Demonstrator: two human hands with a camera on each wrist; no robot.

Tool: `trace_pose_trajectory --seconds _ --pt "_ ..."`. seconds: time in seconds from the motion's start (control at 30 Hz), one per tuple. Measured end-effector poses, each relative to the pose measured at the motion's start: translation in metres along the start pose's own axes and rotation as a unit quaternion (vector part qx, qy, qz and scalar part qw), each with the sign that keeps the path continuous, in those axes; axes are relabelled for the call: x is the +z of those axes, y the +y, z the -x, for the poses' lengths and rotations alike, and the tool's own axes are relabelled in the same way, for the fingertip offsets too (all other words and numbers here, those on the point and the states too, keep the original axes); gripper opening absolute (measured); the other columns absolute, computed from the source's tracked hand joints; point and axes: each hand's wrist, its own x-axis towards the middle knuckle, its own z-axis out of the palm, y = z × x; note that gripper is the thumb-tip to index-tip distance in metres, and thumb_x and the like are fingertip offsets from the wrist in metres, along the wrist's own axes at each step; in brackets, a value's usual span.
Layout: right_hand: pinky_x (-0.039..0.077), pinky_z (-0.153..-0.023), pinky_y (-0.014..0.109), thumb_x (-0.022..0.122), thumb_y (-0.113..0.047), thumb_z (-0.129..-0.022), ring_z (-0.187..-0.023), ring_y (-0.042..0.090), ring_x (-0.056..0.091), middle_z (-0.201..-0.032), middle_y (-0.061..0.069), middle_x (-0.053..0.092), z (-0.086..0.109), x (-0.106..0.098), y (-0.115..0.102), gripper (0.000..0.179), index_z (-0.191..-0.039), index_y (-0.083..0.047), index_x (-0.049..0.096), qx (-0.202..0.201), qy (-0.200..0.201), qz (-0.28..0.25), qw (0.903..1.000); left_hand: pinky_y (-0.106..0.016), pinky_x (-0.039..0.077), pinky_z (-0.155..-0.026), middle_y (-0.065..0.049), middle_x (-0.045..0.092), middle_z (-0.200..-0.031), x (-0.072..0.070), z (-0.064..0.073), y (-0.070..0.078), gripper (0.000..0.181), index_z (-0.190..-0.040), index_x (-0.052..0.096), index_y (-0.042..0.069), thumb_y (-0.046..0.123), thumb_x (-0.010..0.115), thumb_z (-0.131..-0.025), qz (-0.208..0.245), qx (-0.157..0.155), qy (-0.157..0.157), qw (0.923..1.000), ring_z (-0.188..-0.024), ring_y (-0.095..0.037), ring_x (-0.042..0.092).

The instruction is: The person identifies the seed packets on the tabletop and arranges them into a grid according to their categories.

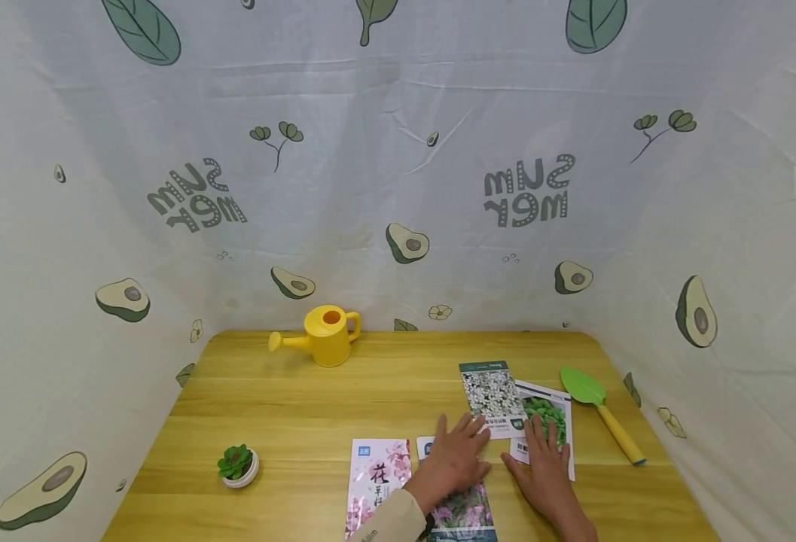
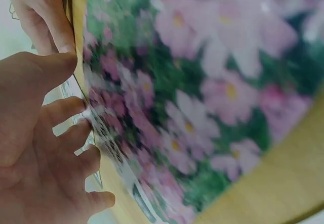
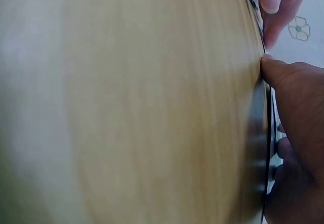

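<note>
In the head view my left hand (image 1: 453, 455) lies with fingers spread over the pink-flower seed packet (image 1: 462, 512). Its fingertips reach the lower edge of the white-flower packet (image 1: 492, 395). My right hand (image 1: 545, 470) rests, fingers extended, on the lower part of the green-leaf packet (image 1: 550, 414), which the white-flower packet partly overlaps. Pink blossoms printed on the packet (image 2: 202, 102) fill much of the left wrist view, beside the left fingers (image 2: 76, 130). From the right wrist, the right thumb (image 3: 281, 75) shows at the tabletop, near the left fingers (image 3: 271, 1).
Left of the left forearm lies a pale pink packet (image 1: 379, 478), partly under the sleeve. A small potted succulent (image 1: 237, 463) stands at left, a yellow watering can (image 1: 328, 339) at the back. A green trowel (image 1: 604, 414) lies at right. Printed cloth (image 1: 398, 188) surrounds the wooden table (image 1: 289, 406).
</note>
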Motion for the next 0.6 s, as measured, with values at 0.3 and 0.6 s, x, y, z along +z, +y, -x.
trace_pose_trajectory --seconds 0.3,0.6 --pt "0.0 -0.115 0.089 0.069 -0.042 -0.105 -0.156 0.066 -0.001 -0.169 0.043 0.012 -0.001 0.0 0.001 0.092 -0.162 0.015 0.025 0.009 -0.012 -0.002 0.9999 -0.05 0.037 -0.127 0.014 0.037 -0.173 -0.001 0.001 -0.01 0.059 -0.162 0.05 0.031 0.053 0.06 -0.108 0.009 -0.001 0.026 0.9996 -0.16 -0.009 0.033" --pt "-0.002 -0.116 0.088 0.068 -0.044 -0.105 -0.156 0.065 -0.003 -0.17 0.042 0.01 -0.002 -0.001 0.0 0.094 -0.162 0.017 0.024 0.019 -0.023 0.0 0.9996 -0.047 0.04 -0.125 0.008 0.041 -0.172 -0.004 0.004 -0.016 0.055 -0.158 0.055 0.022 0.048 0.059 -0.11 0.012 -0.01 0.042 0.999 -0.158 -0.01 0.037"
